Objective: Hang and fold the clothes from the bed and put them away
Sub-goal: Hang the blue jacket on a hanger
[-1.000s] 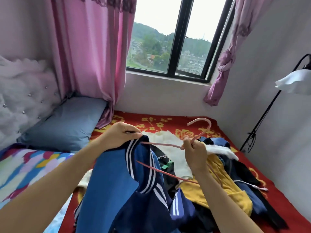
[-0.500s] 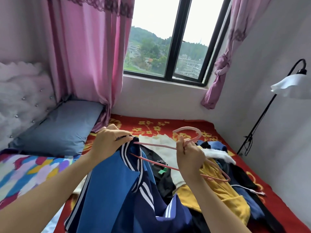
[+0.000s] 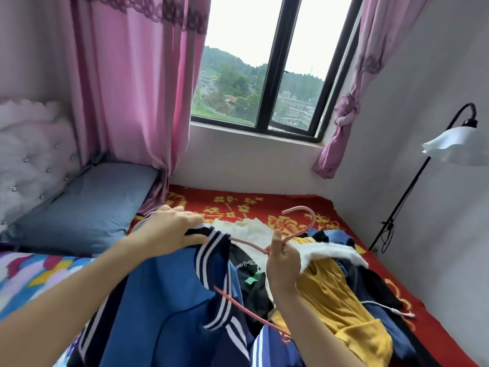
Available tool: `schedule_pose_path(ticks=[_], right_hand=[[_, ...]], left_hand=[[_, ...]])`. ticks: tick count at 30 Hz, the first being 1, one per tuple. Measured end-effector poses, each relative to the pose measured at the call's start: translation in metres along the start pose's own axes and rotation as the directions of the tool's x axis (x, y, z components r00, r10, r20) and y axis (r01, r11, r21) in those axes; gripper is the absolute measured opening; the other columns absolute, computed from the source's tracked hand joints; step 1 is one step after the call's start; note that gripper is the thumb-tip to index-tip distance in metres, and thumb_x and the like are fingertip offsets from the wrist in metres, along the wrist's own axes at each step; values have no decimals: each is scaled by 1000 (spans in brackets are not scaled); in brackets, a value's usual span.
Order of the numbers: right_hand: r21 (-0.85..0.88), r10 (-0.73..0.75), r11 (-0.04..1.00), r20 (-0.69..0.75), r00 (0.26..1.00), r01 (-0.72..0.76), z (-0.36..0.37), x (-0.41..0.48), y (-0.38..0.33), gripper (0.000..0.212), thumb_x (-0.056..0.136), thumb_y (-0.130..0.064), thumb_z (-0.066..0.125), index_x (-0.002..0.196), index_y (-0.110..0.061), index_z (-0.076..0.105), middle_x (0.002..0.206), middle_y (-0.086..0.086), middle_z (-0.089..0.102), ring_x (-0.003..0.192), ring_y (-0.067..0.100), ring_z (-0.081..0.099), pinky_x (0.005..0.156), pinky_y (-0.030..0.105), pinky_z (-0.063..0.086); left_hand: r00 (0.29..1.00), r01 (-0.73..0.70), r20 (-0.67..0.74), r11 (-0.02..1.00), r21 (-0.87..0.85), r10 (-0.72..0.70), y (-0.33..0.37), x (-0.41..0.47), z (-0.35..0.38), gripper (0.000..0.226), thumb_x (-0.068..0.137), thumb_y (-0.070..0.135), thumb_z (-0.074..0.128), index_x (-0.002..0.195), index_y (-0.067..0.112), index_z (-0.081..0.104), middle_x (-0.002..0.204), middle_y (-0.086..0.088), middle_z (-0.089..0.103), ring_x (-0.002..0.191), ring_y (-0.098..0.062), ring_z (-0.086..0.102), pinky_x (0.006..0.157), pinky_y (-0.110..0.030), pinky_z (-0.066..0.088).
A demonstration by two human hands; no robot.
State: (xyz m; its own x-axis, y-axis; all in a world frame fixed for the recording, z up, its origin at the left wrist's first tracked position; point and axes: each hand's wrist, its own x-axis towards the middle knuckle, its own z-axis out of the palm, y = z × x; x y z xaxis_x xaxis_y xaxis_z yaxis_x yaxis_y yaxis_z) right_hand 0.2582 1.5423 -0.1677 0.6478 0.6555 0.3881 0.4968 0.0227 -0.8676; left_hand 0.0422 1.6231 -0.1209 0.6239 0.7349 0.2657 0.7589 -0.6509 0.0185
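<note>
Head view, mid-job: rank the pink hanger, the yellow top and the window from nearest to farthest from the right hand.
1. pink hanger: gripped by the right hand just below the hook.
2. yellow top: lying just to the right of the hand and lower.
3. window: straight ahead and higher, far behind both.

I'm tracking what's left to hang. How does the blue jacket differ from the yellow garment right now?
The blue jacket is held up by its collar in the left hand, with one arm of the pink hanger, gripped by the right hand, tucked under that collar; the yellow garment lies crumpled in the pile, untouched. The blue jacket has white-striped navy trim; the yellow garment looks plain. Both are over the red bedspread.
</note>
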Motion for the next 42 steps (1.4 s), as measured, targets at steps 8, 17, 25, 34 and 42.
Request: schedule_pose_path(ticks=[8,17,25,34,42], right_hand=[[25,82,996,-8,997,-82,-7,9,-6,54,99,-34,39,49,-18,49,50,-6,50,53,12,49,56,26,31],[-101,-45,994,50,998,50,13,-4,-50,53,100,-36,36,54,-13,50,54,-1,50,49,8,44,47,21,30],[28,-589,801,-147,795,599,-7,-5,-51,31,95,-39,44,103,-12,57,104,-3,53,98,15,49,88,27,38],[-408,-168,834,455,874,372,34,-69,32,24,94,-40,49,103,-19,56,88,-2,68,80,19,63,69,27,42],[-424,-21,870,476,879,251,53,-38,15,21,85,-24,50,105,-18,52,101,1,64,92,26,60,88,34,38]], left_hand=[[999,-38,2,897,-440,43,-21,1,-28,11,89,21,64,90,15,73,60,30,55,62,4,51,68,-20,41],[970,-165,-222,938,-304,99,27,-14,-28,22,95,28,53,92,11,68,85,7,68,81,-15,60,77,-35,46],[959,70,-198,845,-530,-203,-1,-21,-42,18,91,23,59,106,23,69,102,8,69,98,-15,62,91,-38,46],[869,28,-344,730,-682,-356,-4,-19,-78,27,85,14,61,85,40,69,72,37,63,78,19,57,67,2,39],[818,24,-344,625,-780,-461,-15,-29,-84,28,82,11,63,81,38,72,63,26,66,57,14,56,53,2,38]])
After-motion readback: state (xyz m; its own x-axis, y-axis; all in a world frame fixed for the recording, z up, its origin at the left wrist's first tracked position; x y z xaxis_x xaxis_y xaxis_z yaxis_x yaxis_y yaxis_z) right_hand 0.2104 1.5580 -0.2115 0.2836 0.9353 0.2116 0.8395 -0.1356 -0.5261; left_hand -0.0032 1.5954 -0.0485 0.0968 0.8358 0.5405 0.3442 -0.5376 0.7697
